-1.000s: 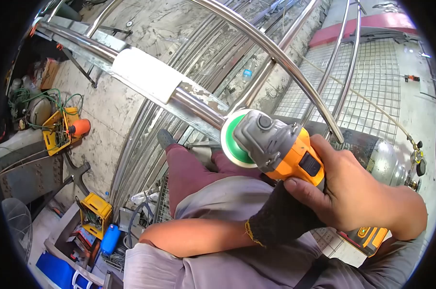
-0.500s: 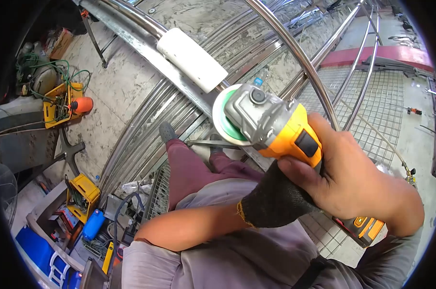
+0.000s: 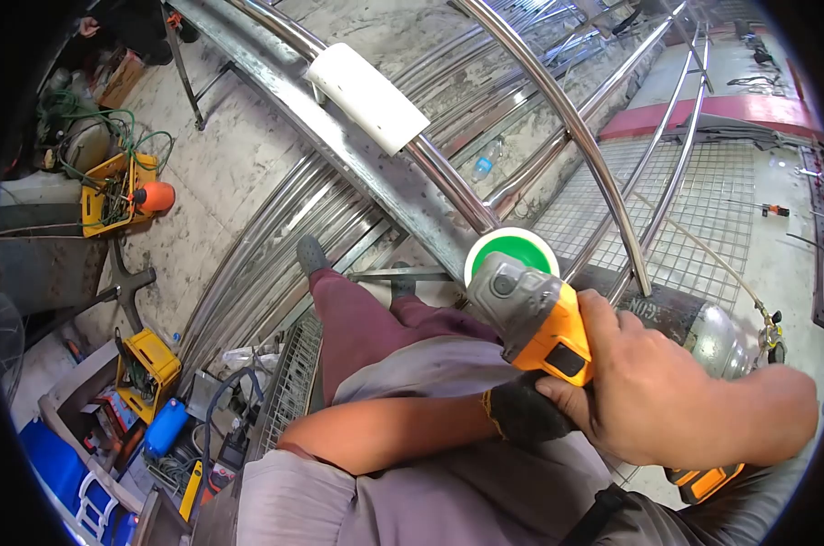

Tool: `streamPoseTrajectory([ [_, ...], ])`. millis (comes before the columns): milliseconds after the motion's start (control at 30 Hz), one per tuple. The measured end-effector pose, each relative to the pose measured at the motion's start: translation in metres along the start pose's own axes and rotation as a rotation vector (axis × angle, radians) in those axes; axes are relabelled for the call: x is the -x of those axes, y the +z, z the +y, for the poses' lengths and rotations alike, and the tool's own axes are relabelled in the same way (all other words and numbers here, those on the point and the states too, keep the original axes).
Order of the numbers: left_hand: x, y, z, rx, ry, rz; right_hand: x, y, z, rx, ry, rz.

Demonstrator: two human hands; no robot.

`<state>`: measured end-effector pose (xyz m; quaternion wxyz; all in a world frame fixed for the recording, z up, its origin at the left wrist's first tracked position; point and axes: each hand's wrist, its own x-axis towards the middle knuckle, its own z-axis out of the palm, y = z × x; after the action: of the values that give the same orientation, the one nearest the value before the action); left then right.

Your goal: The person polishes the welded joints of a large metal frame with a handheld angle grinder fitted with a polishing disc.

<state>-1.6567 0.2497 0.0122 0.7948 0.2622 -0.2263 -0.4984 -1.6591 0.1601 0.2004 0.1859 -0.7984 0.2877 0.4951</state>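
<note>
My right hand (image 3: 653,387), bare, is wrapped around the yellow and grey body of an angle grinder (image 3: 548,337). A white disc with a green face (image 3: 510,253) is fitted on its head. In a black glove with an orange cuff edge, my left hand (image 3: 532,411) is at the grinder's underside, its fingers mostly hidden behind the tool. The disc overlaps the lower end of a shiny metal pipe (image 3: 448,182) in this view. Higher up, a white roll (image 3: 368,98) sits around that pipe, which runs along a flat steel beam (image 3: 330,136).
Long metal tubes (image 3: 266,218) lie on the floor beneath the beam. A curved pipe (image 3: 557,100) arches beside me on the right, over wire mesh (image 3: 694,209). A gas cylinder (image 3: 717,337) lies near my right arm. Yellow tool boxes (image 3: 148,364) and cables are at left.
Both hands and the grinder have moved right and down in view, uncovering more of the pipe below the white roll. The disc now sits at the pipe's lower end.
</note>
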Motion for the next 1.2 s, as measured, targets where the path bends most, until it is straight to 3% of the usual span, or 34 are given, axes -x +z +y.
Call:
streamPoseTrajectory([
  [33, -0.001, -0.003, 0.001, 0.007, 0.002, 0.004, 0.0, -0.003, -0.009, 0.032, 0.062, -0.061],
  [200, -0.001, -0.014, 0.008, 0.034, 0.015, 0.016, -0.016, -0.006, -0.025, 0.184, -0.126, 0.156],
  [433, 0.001, -0.022, 0.012, 0.032, 0.028, 0.031, -0.04, -0.018, -0.039, 0.253, -0.239, 0.262],
  [733, 0.006, -0.014, 0.011, -0.124, -0.009, -0.009, -0.018, 0.008, -0.023, 0.169, -0.015, 0.063],
  [767, 0.004, -0.009, 0.011, -0.164, -0.015, -0.031, -0.011, 0.015, -0.016, 0.19, -0.083, 0.113],
  [867, 0.006, 0.015, 0.014, -0.28, -0.075, -0.106, 0.013, 0.019, 0.008, -0.026, -0.112, 0.01],
  [900, 0.006, 0.02, 0.016, -0.317, -0.092, -0.136, 0.017, 0.024, 0.017, -0.078, -0.197, 0.097],
  [967, 0.01, 0.034, 0.017, -0.368, -0.143, -0.162, 0.034, 0.027, 0.032, -0.23, -0.177, 0.141],
  [1133, 0.02, 0.062, 0.017, -0.466, -0.231, -0.208, 0.064, 0.055, 0.071, -0.588, -0.351, 0.635],
  [1200, 0.024, 0.071, 0.015, -0.487, -0.273, -0.207, 0.058, 0.07, 0.086, -0.792, -0.426, 0.718],
])
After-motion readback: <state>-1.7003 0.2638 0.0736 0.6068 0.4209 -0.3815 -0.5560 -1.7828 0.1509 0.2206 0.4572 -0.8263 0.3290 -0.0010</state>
